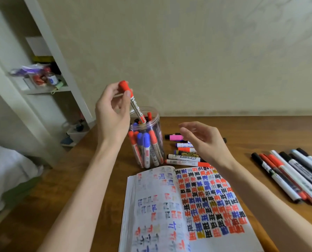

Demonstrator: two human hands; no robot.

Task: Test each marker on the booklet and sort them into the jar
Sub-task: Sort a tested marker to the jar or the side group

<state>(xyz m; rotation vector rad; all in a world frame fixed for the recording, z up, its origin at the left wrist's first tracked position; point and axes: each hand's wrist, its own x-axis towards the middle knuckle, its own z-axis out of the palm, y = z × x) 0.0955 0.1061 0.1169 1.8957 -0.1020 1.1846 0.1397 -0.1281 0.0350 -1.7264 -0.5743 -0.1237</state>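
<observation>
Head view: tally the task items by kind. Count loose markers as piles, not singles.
Jar: 1
Booklet: 1
Loose marker piles: 2 (middle pile, right pile)
Red marker in the left hand grip: 1
Total: 5

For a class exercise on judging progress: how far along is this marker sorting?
Done: the jar holds many markers, and the booklet is covered in test marks. In hand: the left hand holds a red marker, lower end inside the jar; the right hand hovers open. Left: the loose pile beside the jar, perhaps the row at right.
</observation>
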